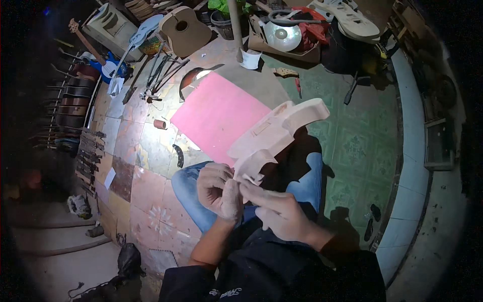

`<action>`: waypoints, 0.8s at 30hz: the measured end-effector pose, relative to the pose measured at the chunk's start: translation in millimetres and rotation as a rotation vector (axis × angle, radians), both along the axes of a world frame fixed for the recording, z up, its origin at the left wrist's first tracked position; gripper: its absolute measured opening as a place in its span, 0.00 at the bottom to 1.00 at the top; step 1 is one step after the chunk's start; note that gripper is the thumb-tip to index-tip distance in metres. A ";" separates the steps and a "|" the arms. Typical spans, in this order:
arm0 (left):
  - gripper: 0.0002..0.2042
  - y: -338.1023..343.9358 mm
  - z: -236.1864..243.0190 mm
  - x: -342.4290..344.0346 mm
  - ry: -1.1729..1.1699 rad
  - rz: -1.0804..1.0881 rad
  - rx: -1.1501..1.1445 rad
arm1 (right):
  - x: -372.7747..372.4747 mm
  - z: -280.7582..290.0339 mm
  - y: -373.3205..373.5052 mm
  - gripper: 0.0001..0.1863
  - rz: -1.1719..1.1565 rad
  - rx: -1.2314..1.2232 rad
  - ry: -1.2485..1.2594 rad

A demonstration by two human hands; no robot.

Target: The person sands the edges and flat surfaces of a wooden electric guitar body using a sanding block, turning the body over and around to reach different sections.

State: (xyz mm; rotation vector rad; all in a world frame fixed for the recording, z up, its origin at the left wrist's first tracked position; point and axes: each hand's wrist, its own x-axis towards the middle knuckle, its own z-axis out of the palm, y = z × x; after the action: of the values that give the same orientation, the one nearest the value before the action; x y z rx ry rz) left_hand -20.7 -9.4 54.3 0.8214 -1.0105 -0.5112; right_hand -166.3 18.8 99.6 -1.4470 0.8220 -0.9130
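Observation:
An unfinished pale wooden electric guitar body (pixel 279 130) rests tilted across my lap, its horns pointing toward me. My left hand (pixel 219 191) and my right hand (pixel 274 206) meet just below the body's lower horn. Both pinch a small pale folded piece, apparently sandpaper (pixel 247 179), between the fingertips. My legs in blue jeans (pixel 193 189) are under the body. Both hands look dusty.
A pink sheet (pixel 219 113) lies on the tiled floor ahead. An acoustic guitar body (pixel 185 30), a blue electric guitar (pixel 108 64), clamps and tools (pixel 161 75) are at the back left. Guitar necks (pixel 88 151) line the left. A box with a metal bowl (pixel 282 35) stands behind.

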 end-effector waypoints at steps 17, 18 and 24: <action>0.13 7.8 -8.8 -20.8 0.039 0.038 0.122 | -1.6 -4.8 23.1 0.32 -0.039 -0.065 -0.051; 0.13 4.3 -5.1 -21.7 0.036 0.011 0.092 | -0.6 -8.5 20.9 0.32 -0.061 -0.075 -0.035; 0.13 2.9 -1.2 -13.2 0.104 -0.025 0.153 | 3.4 -6.0 17.3 0.30 -0.079 -0.099 -0.030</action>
State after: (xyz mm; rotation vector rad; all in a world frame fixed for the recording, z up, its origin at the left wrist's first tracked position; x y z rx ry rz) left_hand -33.9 -6.5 53.0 0.9093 -0.8945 -0.6530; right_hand -162.9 36.1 93.6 -1.4904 0.8265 -1.0458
